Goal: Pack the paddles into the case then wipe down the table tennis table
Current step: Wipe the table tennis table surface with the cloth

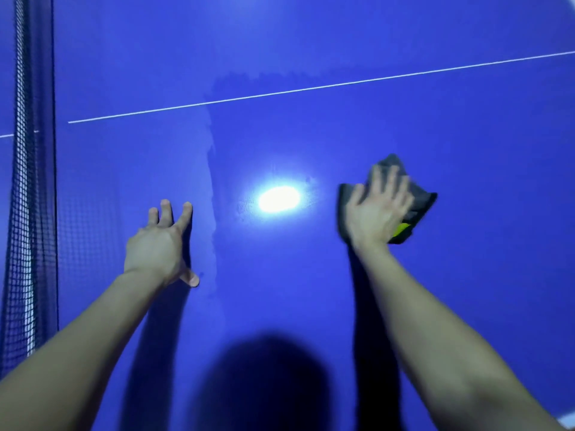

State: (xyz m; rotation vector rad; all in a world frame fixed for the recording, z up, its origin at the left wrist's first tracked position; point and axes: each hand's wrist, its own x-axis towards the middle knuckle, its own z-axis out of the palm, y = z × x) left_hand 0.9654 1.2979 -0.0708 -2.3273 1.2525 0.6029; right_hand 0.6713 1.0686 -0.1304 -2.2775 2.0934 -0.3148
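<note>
The blue table tennis table (pixel 311 42) fills the view. My right hand (pixel 376 209) lies flat with spread fingers on a dark grey cloth (pixel 423 200) with a yellow-green patch, pressing it onto the table right of centre. The hand and cloth are motion-blurred. My left hand (pixel 161 241) rests on the table left of centre, fingers straight, thumb stretched out, holding nothing. A darker, wet-looking patch covers the surface to the right of my left hand. No paddles or case are in view.
The dark net (pixel 28 213) stands along the left edge. A white centre line (pixel 311 87) crosses the table beyond both hands. A lamp's bright reflection (pixel 279 199) glares between the hands. My head's shadow falls at the bottom centre.
</note>
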